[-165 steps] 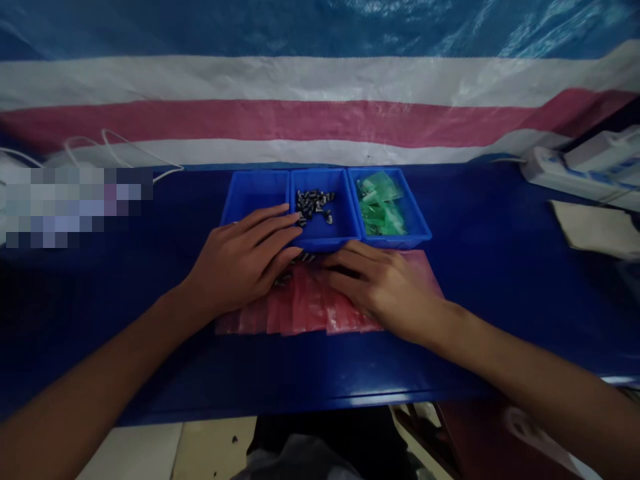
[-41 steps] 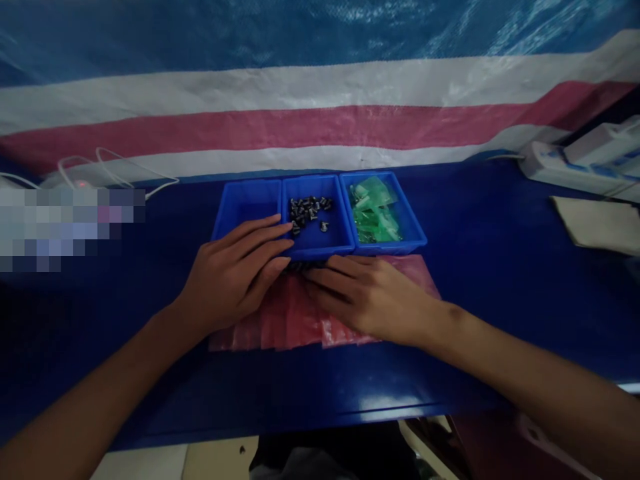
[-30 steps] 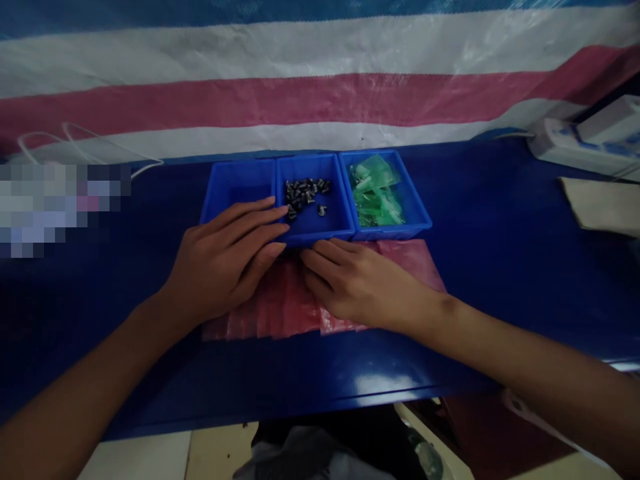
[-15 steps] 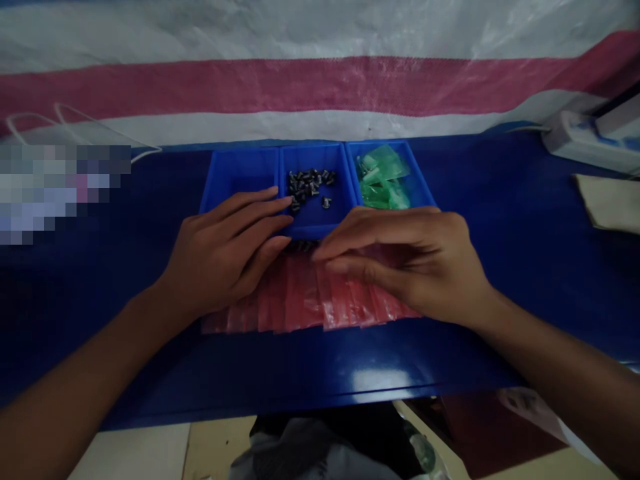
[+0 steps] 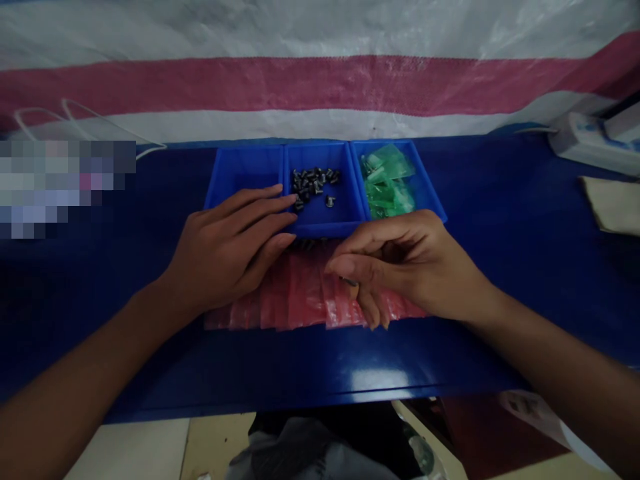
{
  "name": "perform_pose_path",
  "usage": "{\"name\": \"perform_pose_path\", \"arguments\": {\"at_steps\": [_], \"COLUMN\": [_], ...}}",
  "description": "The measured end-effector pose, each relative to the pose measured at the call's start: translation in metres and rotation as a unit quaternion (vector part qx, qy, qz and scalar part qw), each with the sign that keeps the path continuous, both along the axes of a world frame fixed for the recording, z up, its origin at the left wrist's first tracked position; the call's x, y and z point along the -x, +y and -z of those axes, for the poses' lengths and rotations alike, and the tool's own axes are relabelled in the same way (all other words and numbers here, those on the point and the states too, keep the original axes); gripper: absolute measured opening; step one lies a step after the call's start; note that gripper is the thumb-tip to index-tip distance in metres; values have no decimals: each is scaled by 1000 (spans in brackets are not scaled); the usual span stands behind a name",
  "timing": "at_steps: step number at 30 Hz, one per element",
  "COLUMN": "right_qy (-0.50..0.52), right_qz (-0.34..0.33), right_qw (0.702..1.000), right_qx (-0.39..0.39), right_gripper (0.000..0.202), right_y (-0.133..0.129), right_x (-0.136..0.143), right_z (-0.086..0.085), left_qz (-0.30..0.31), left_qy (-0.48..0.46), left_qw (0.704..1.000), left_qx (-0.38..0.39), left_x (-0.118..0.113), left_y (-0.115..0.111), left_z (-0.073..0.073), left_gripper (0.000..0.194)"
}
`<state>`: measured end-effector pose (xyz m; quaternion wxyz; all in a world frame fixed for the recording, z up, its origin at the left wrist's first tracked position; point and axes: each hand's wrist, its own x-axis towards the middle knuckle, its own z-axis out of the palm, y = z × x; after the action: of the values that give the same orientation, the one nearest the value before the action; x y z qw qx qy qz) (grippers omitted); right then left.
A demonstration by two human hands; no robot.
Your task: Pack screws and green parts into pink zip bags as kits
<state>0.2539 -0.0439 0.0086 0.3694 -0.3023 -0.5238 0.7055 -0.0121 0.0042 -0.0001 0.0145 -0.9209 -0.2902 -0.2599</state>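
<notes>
My left hand point(image 5: 230, 247) lies with its fingers stretched out over the left part of a row of overlapping red plastic bags point(image 5: 305, 300). Its fingertips reach the front of the left blue bin point(image 5: 245, 160) and the middle one. Above the bags' right part, my right hand point(image 5: 405, 267) is closed in a pinch. A small dark screw point(image 5: 349, 281) peeks out below the thumb, mostly hidden. In the middle blue bin point(image 5: 325, 217) are several small black screws point(image 5: 313, 181). More dark screws point(image 5: 307, 244) lie along the bags' far edge, just before the bin.
The right blue bin point(image 5: 430, 190) holds green plastic bags point(image 5: 387, 177). A white power strip point(image 5: 595, 143) and a pale flat piece point(image 5: 613, 203) lie at the right. A white cable point(image 5: 115, 123) runs at the left beside a blurred-out patch. The blue table's point(image 5: 280, 373) front edge is close.
My right hand has tilted and drawn slightly back, its lower fingers now pointing down over the bags. The dark screw now shows below its thumb. The left hand keeps its place.
</notes>
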Motion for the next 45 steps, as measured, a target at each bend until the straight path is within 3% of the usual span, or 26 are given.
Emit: {"name": "perform_pose_path", "arguments": {"at_steps": [2,4,6,8,9,10,12,14,15,17,23,30,33,35,38,39,41,45], "right_qy": [-9,-3,-9,-93,-166,-251,-406,-489,-508,-516,-510,-526,-495,-452,-336,-297,-242,-200], "right_qz": [1,69,159,218,226,218,155,74,45,22,58,41,40,50,106,123,149,174], "right_qw": [1000,998,986,957,926,876,735,620,590,571,556,555,581,648,799,833,863,890], "right_qx": [24,8,-49,-166,-254,-351,-520,-610,-626,-638,-654,-643,-645,-611,-487,-451,-417,-370], "right_gripper": [31,29,29,23,19,18,22,24,24,24,26,21,21,26,26,24,19,18], "right_y": [3,4,3,-2,-5,-7,-12,-13,-13,-12,-11,-17,-17,-16,-15,-15,-13,-9], "right_x": [-1,-1,-3,-5,-6,-8,-9,-9,-8,-5,-1,6,8,8,7,5,2,-2], "right_z": [2,3,3,3,3,4,9,15,18,22,26,26,26,26,23,21,17,12], "left_qz": [-6,-1,0,-4,-4,0,6,6,4,-2,-3,3,12,12,6,7,7,11], "left_qy": [-3,-1,5,12,10,6,-3,-5,-3,1,7,13,12,8,0,-1,-1,4], "left_qw": [1000,1000,1000,1000,1000,1000,1000,1000,1000,1000,1000,1000,999,999,999,1000,1000,1000], "left_qx": [6,-3,-7,-4,-3,-2,-1,-6,-6,-1,5,-23,-45,-43,-31,-25,-13,-26], "left_x": [0,0,0,1,1,1,1,1,1,0,-2,-1,1,1,1,1,0,0], "left_y": [0,0,0,0,0,0,1,1,1,1,0,2,4,5,4,4,3,2], "left_z": [0,0,1,1,1,1,1,1,2,1,-1,1,4,5,5,4,3,2], "left_gripper": [28,28,28,28,27,26,25,24,25,26,29,29,29,29,28,28,28,26]}}
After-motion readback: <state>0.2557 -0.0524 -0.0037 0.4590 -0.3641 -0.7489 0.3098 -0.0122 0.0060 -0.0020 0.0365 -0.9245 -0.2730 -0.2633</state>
